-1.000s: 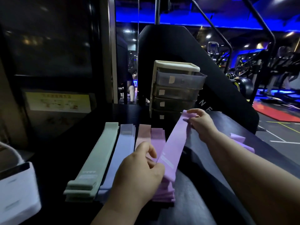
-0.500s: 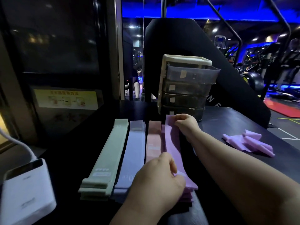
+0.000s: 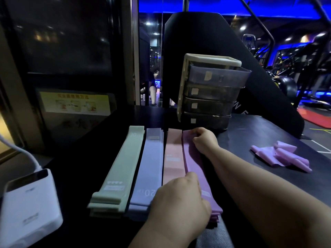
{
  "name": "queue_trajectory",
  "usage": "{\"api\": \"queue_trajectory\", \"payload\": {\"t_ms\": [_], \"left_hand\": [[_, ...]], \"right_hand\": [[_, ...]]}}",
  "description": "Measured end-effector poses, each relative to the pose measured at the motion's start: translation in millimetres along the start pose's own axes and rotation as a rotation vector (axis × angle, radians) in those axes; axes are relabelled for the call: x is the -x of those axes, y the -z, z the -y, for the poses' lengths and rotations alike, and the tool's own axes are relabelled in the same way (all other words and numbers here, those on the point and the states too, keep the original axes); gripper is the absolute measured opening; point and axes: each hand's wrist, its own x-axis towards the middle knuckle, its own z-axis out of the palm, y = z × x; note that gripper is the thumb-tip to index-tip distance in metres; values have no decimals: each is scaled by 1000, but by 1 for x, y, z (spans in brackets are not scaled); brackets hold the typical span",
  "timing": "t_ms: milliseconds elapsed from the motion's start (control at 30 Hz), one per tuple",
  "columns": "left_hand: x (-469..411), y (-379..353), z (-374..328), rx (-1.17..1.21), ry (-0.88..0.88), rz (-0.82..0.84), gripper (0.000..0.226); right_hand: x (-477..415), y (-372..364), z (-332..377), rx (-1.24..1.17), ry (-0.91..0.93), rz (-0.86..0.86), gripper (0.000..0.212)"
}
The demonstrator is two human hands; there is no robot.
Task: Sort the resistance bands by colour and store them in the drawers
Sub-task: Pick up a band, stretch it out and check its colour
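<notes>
Several stacks of flat resistance bands lie side by side on the black table: a green stack [image 3: 120,169], a blue-grey stack [image 3: 150,167], a pink stack [image 3: 172,158] and a purple stack [image 3: 194,165]. My right hand [image 3: 205,140] pinches the far end of the top purple band. My left hand [image 3: 179,203] holds its near end, fingers curled over it, and covers the near ends of the pink and blue-grey stacks. Behind the stacks stands a small cream-framed drawer unit [image 3: 211,90] with several smoky drawers; the top drawer [image 3: 219,76] sticks out.
A loose heap of light purple bands [image 3: 281,156] lies on the table to the right. A white power bank [image 3: 26,206] with a cable sits at the near left edge. Behind the table are a black machine shroud [image 3: 206,36] and a dim gym floor.
Both hands have brought the purple band down from a slanted, lifted position and laid it flat on the purple stack. The view has tilted, showing the loose purple heap at right.
</notes>
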Motion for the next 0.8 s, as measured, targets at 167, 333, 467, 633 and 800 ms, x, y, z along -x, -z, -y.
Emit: {"api": "queue_trajectory", "payload": {"t_ms": [167,333,467,633,800], "left_hand": [[1,-1,0,-37,-8,9,13],[0,-1,-2,-68,-16,4,13],[0,1,-4,-67,-4,-2,12],[0,4,-5,-48,13,-4,12],[0,5,-6,-55,26,-26,14]], "right_hand": [[1,-2,-1,113,27,18,27],[-1,-4,-3,153,28,9,26],[-1,-3,-5,117,24,3,27],[0,-2,-5,98,16,-14,24],[1,-1,-6,93,16,-48,23]]}}
